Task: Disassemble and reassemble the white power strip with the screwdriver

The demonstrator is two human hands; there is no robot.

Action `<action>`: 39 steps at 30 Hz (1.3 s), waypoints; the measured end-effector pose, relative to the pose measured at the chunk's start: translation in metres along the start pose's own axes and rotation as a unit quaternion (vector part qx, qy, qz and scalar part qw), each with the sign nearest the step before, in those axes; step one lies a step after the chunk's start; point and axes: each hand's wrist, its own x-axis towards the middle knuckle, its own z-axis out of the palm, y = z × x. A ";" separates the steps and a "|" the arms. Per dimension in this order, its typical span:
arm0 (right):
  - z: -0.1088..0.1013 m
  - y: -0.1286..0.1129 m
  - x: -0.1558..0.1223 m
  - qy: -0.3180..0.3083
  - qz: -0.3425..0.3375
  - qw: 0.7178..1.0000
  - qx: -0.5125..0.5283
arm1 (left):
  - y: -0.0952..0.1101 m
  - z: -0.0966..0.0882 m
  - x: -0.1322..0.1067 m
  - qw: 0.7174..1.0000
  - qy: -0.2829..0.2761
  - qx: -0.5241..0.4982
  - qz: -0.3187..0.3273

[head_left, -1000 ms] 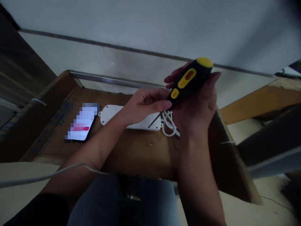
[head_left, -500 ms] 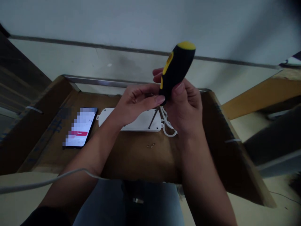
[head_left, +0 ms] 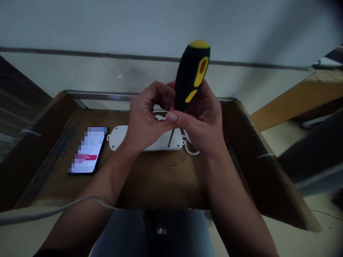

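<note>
Both forearms reach forward over an open cardboard box [head_left: 257, 178], wrists bent inward and hands meeting. The right hand [head_left: 205, 119] wraps its grip round the handle of a black-and-yellow screwdriver [head_left: 189, 75]; the left hand [head_left: 150, 117] closes at the handle's lower end. The screwdriver tilts, tip at a hole near the right end of a white case [head_left: 160, 142]. Also in the box: a white cord [head_left: 192, 153], small screws [head_left: 173, 166] and a lit phone [head_left: 89, 153] at left.
</note>
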 end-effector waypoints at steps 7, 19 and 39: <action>-0.008 0.006 -0.002 -0.008 0.006 0.999 -0.034 | 0.003 -0.013 0.007 0.989 -0.134 -0.061 -0.032; -0.006 0.007 0.001 -0.004 -0.010 0.998 -0.059 | -0.002 -0.019 0.009 0.988 -0.112 -0.087 -0.069; -0.022 -0.002 0.005 -0.072 -0.062 0.984 -0.150 | -0.001 -0.027 0.011 0.975 -0.181 -0.117 -0.045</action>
